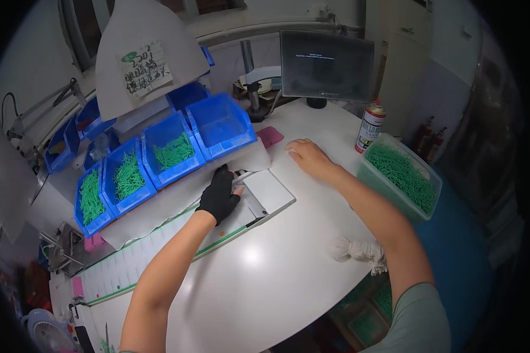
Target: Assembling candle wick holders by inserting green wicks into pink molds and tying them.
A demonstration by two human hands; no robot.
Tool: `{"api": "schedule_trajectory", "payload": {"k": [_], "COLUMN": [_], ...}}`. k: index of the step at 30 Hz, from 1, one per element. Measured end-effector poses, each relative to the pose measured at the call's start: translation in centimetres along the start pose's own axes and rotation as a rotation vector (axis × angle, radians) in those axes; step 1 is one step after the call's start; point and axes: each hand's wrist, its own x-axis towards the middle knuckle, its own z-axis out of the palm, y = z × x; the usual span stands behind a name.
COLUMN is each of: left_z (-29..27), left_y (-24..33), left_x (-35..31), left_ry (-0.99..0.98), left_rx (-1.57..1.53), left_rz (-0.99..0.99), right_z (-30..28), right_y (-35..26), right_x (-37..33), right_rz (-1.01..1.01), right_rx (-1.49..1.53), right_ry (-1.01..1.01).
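My left hand (pixel 219 195), in a black fingerless glove, reaches over the right end of a long white conveyor-like track (pixel 165 241) with green edges. Its thumb stands apart from the fingers, and I see nothing held in it. Just beyond its fingertips is a small dark part of the track's end, partly hidden by the hand. My bare right hand (pixel 311 159) rests on the white table (pixel 265 270), fingers loosely bent and holding nothing visible. A pink block (pixel 270 136) lies just to its left, apart from it.
Blue bins (pixel 174 154), several with green twig-like pieces, stand behind the track. A monitor (pixel 327 66) is at the back. To the right are a spray can (pixel 371 126), a clear tub (pixel 401 176) of green pieces and a bundle of whitish cloth or string (pixel 356 250).
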Motion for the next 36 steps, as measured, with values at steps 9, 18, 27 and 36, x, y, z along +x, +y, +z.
{"api": "schedule_trajectory", "payload": {"k": [9, 18, 27, 36], "left_z": [3.4, 4.5, 3.6, 0.3], "left_y": [-5.8, -4.5, 6.8, 15.1], "left_x": [8.5, 10.3, 3.9, -11.2], "left_ry": [-0.212, -0.293, -0.244, -0.014], "left_rx": [-0.562, -0.453, 0.143, 0.157], "left_rz": [-0.127, -0.441, -0.034, 0.048], "right_z": [8.3, 7.6, -0.4, -4.9], "right_y": [3.5, 2.1, 3.2, -2.5], "right_x": [11.6, 13.2, 4.1, -11.2], "right_rz": [0.216, 0.218, 0.280, 0.300], "right_rx": [-0.253, -0.484, -0.338, -0.140], "right_ry": [-0.030, -0.289, -0.383, -0.220]}}
